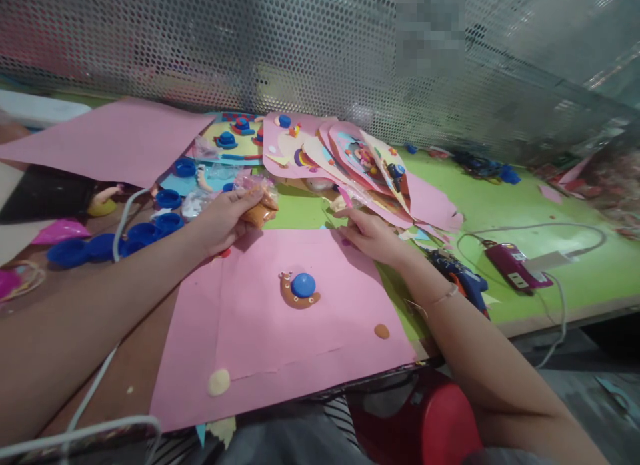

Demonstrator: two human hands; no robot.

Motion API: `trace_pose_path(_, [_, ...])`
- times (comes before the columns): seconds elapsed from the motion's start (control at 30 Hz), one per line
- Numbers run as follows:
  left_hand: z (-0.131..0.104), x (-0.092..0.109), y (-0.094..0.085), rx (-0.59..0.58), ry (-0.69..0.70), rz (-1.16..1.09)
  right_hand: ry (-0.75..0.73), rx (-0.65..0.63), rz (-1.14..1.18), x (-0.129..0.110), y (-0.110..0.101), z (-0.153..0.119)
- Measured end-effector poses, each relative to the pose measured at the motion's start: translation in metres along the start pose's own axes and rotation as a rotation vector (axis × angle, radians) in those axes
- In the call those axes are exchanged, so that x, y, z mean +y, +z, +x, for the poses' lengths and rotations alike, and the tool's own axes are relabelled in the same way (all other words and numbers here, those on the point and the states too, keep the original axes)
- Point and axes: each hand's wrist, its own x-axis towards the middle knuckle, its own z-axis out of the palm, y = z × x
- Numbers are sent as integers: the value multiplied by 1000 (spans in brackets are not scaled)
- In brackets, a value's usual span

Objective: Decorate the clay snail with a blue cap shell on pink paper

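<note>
My left hand pinches a small clear bag of orange-brown clay above the far left edge of a pink sheet. My right hand is closed near the sheet's far right edge, its fingers by a small pink item; whether it grips that item is unclear. On the sheet lies a brown curved clay piece with small white rings, curling around a blue disc. A flat brown dot sits at the right and a cream dot at the near left.
Decorated paper cutouts overlap behind the hands. Blue round lids and a large pink sheet are at the left. A purple power device with cables lies at the right. A perforated metal panel stands behind.
</note>
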Motion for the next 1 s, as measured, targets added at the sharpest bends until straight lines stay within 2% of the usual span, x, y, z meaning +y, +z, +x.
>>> trace_pose_path(0.17, [0,1,1,0,-17,-10,-12,10,-64,3,2,3])
trace_pose_path(0.27, [1,0,1,-9,-9,-11,-26,-26,-90,7,2,2])
trace_pose_path(0.47, [3,-1,-1,-21,21,17,-53,-88,-67,11,-3,-1])
trace_pose_path(0.7, [3,-1,-1,-26,15,21,0,-57,-31,5,-2,1])
trace_pose_path(1.0, [6,-3,-4,-35,26,27,-41,-108,-70,9,-4,0])
